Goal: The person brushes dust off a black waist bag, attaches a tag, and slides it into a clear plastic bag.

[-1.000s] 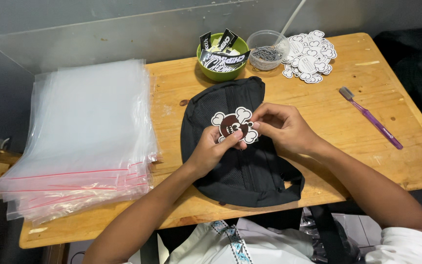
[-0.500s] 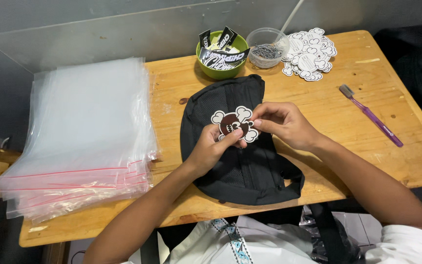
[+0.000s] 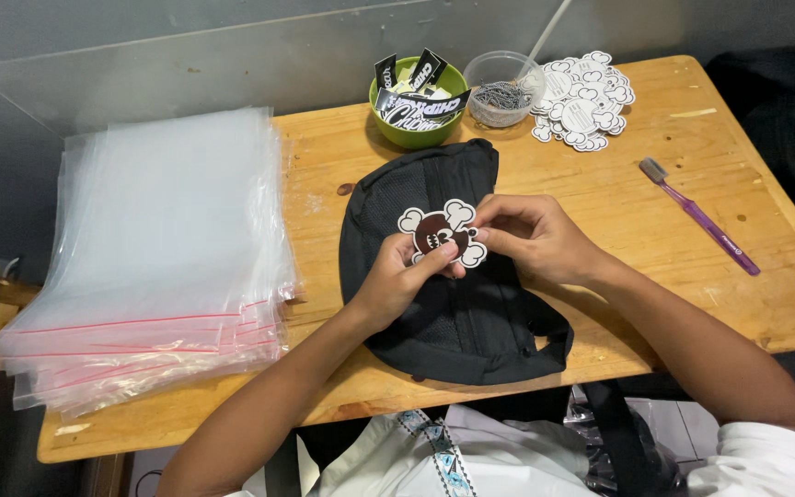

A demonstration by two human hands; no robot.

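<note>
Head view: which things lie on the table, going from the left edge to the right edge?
Stack of clear plastic bags → black bag under both hands → pile of white cut-out tags → purple toothbrush.

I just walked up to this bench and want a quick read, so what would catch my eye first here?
Most likely the skull-and-crossbones tag, dark brown and white, held by both the left hand and the right hand over a black bag at the table's middle. Next, the tall stack of clear zip bags with red seals filling the table's left side. At the back sits a green bowl beside a pile of white tags.
</note>
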